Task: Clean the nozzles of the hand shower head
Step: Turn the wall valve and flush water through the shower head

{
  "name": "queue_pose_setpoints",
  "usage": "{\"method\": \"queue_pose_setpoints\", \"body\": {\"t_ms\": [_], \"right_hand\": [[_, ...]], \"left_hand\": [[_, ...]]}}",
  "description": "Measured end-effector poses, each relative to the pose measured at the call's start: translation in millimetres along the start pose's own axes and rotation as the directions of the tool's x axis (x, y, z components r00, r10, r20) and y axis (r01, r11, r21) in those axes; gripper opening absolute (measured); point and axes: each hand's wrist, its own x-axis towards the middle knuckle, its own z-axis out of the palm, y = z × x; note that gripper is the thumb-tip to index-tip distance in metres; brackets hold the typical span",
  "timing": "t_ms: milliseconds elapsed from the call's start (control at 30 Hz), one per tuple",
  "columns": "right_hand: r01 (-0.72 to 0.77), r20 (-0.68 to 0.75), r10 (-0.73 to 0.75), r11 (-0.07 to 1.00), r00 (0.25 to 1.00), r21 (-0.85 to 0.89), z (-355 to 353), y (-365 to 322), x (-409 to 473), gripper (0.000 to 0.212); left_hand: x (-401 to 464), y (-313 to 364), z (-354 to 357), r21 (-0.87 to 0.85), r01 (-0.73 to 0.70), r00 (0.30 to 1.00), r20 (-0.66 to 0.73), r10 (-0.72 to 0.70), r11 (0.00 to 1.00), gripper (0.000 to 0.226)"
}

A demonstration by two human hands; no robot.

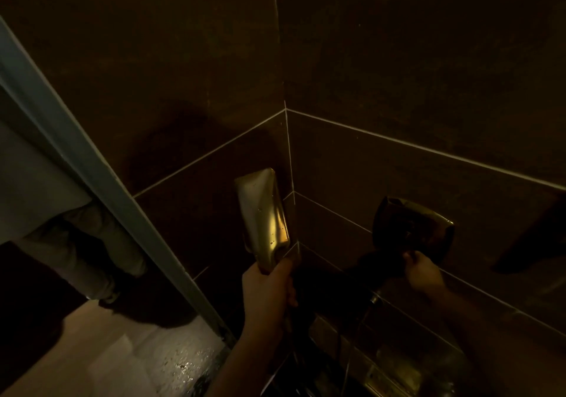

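The hand shower head (263, 212) is a flat, rectangular, gold-coloured piece with water drops on it. It points up in front of the corner of the dark tiled walls. My left hand (268, 292) grips its handle from below. Its nozzle face is turned away and hidden. To the right, my right hand (424, 272) pinches what looks like a dark cloth (381, 265), just under a round gold-edged wall fitting (413, 228). The dim light hides the details there.
A grey door frame (92, 166) runs diagonally down the left. Pale fabric (76, 243) shows behind it. The wet floor (183, 363) glistens below. A hose connector (375, 298) and a recessed ledge with a gold object (395, 372) sit low on the right wall.
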Motion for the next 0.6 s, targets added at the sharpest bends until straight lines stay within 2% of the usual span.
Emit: {"method": "queue_pose_setpoints", "body": {"t_ms": [233, 467, 600], "right_hand": [[0.016, -0.008, -0.016, 1.000, 1.000, -0.007, 1, 1, -3, 0.038], [0.021, -0.007, -0.021, 1.000, 1.000, -0.009, 1, -1, -5, 0.031], [0.016, 0.004, -0.016, 0.999, 1.000, -0.048, 1, -1, -6, 0.033]], "left_hand": [[2, -1, -10, -0.026, 0.034, 0.999, 0.034, -0.033, 0.999, 0.004], [3, 0, -18, -0.076, 0.057, 0.996, 0.076, -0.051, 0.995, 0.018], [6, -4, -24, -0.059, 0.054, 0.998, 0.017, -0.053, 0.997, 0.019]]}}
